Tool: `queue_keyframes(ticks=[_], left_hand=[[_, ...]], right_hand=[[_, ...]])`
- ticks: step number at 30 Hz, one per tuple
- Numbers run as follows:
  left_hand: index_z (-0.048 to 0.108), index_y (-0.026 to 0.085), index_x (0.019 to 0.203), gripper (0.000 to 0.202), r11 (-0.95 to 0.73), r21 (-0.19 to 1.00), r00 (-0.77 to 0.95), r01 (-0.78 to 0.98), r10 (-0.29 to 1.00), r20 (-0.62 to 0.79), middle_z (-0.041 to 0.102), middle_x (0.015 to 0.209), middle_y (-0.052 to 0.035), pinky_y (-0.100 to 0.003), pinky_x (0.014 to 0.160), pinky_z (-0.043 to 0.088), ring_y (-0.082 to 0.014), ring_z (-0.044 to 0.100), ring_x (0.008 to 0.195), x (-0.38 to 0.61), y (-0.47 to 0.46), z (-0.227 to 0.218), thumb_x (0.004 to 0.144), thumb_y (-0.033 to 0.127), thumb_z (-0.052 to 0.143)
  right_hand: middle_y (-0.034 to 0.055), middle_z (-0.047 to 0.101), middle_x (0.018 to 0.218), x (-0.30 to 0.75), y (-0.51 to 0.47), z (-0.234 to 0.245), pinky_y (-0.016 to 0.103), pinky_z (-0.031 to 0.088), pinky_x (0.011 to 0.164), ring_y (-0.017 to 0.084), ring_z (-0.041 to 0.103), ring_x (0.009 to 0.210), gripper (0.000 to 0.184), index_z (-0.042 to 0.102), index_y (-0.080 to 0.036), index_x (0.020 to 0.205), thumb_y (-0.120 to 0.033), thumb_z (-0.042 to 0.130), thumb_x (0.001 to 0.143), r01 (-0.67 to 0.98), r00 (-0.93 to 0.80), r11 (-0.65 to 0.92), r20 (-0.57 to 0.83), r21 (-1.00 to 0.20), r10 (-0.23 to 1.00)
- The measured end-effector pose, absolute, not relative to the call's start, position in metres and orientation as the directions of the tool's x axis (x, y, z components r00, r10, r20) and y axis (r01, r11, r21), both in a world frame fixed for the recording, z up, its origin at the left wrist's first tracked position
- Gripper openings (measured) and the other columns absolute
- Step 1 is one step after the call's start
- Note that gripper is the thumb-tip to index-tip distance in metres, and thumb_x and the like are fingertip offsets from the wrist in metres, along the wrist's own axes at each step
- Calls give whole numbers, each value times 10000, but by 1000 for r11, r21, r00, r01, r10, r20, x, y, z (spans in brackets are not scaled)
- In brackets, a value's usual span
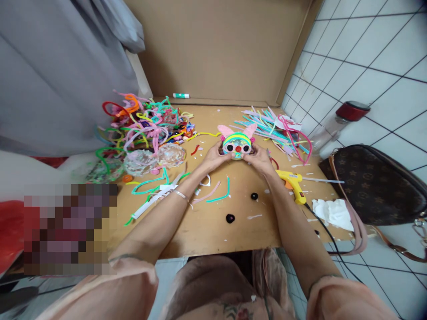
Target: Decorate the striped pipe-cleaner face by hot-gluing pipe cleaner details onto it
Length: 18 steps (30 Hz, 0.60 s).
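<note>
Between my two hands is a small round craft animal head (237,144) with pink pointed ears, black button-like eyes, a red nose and a green and yellow band. My left hand (215,155) grips its left side, the thumb resting on the lower front. On the opposite side my right hand (259,158) holds it the same way. The head is raised near the table's middle, facing me. Bent teal pipe cleaner (228,189) pieces lie below it, with two black round pieces, one of them (230,218) nearer me. A yellow glue gun (292,182) lies right of my right hand.
A tangled heap of pipe cleaners (147,118) and clear plastic shells (171,154) fill the left of the table (200,231). Straight pipe cleaners (267,129) lie back right. A brown handbag (380,186), crumpled tissue (333,213) and red-lidded bottle (350,111) are at right.
</note>
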<state>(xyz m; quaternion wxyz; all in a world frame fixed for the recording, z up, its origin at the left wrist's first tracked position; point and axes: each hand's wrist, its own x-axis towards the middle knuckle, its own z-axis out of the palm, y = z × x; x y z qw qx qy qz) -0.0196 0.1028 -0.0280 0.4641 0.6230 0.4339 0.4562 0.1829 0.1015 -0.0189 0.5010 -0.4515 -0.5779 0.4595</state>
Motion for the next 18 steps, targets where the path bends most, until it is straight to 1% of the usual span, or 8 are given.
queue_keyframes(ticks=[5, 8, 11, 15, 18], left_hand=[[586, 122, 1338, 818, -211, 966, 199, 148, 963, 180, 724, 1293, -169, -436, 1008, 565, -302, 711, 1115, -20, 102, -28, 672, 515, 851], [582, 107, 1339, 820, -209, 965, 189, 157, 966, 179, 717, 1303, -180, -444, 1012, 563, -303, 712, 1106, -19, 103, -30, 677, 515, 840], [581, 110, 1337, 827, -203, 968, 197, 148, 965, 173, 724, 1285, -177, -442, 1007, 565, -303, 712, 1101, -19, 104, -32, 667, 519, 843], [568, 114, 1359, 835, -207, 971, 238, 123, 956, 174, 703, 1326, -185, -443, 1036, 551, -309, 697, 1153, -23, 105, -30, 669, 504, 831], [566, 117, 1368, 854, -209, 974, 291, 92, 941, 174, 683, 1370, -184, -457, 1057, 544, -326, 689, 1184, -27, 104, -27, 643, 472, 842]], right_hand=[[75, 779, 949, 181, 100, -16, 396, 599, 872, 262, 715, 968, 519, 631, -204, 913, -404, 865, 495, 75, -82, 151, 145, -986, 986], [73, 771, 929, 180, 99, -14, 393, 595, 866, 258, 710, 952, 531, 622, -203, 903, -402, 857, 471, 63, -64, 134, 130, -989, 989], [71, 770, 922, 179, 98, -13, 392, 594, 863, 260, 706, 962, 507, 621, -204, 895, -392, 841, 480, 77, -61, 137, 133, -988, 989], [70, 772, 922, 179, 97, -11, 397, 597, 862, 267, 705, 976, 466, 618, -204, 882, -371, 818, 497, 89, -53, 134, 129, -987, 990], [70, 769, 915, 179, 97, -12, 391, 596, 856, 265, 705, 968, 446, 619, -203, 872, -349, 810, 496, 82, -50, 120, 116, -989, 992]])
